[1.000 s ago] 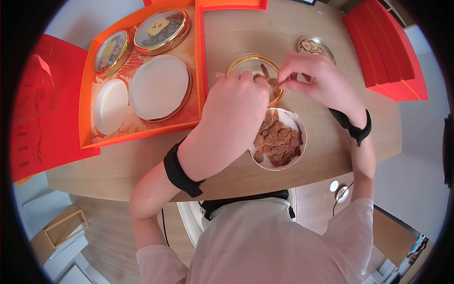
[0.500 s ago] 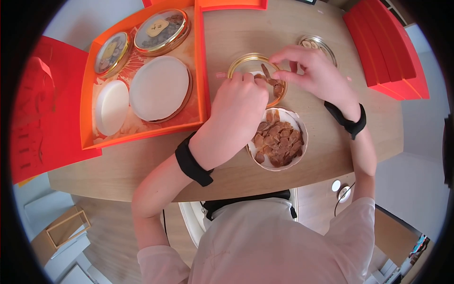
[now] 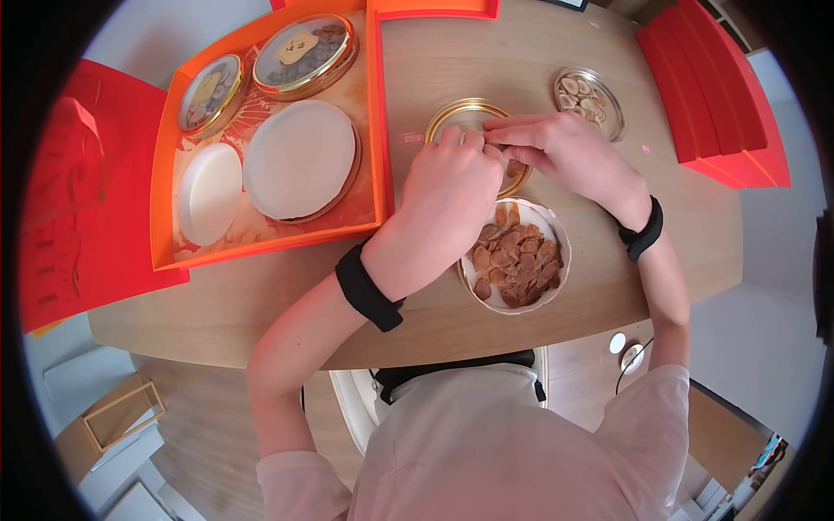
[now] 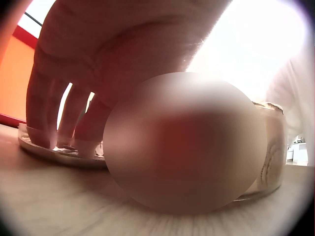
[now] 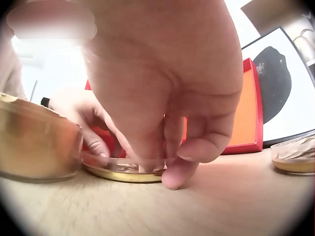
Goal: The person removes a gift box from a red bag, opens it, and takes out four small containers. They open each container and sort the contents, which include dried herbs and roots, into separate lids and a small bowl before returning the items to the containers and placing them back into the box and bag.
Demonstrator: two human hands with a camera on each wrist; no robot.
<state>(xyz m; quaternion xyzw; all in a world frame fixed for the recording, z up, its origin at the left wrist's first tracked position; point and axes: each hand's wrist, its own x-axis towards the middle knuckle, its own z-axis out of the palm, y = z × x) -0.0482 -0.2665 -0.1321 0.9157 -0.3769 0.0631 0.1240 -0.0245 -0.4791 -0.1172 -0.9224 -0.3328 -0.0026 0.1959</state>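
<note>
In the head view my two hands meet over a shallow gold-rimmed round lid [image 3: 434,122]. My left hand [image 3: 452,195] reaches into it with fairly straight fingers pointing down, as the left wrist view also shows. My right hand [image 3: 578,156] comes in from the right, its thumb inside the rim and its outer fingers curled just outside in the right wrist view. Whether it pinches a slice I cannot tell. Brown dried slices in the lid are mostly covered by the hands. Nearer me stands a round tub [image 3: 567,252] heaped with brown dried slices [image 3: 521,265] on a white liner.
On the left lies an orange gift box [image 3: 380,139] with lidded jars [image 3: 306,56] and white discs [image 3: 300,161]. A clear dish [image 3: 619,122] holds pale slices [image 3: 582,95] at the back right. Red boxes [image 3: 712,87] stand behind it, and a red bag [image 3: 61,208] at far left.
My right hand lifted off a brown slice, spread its fingers, then moved left and down to meet my left hand over the lid. The left hand stayed almost in place.
</note>
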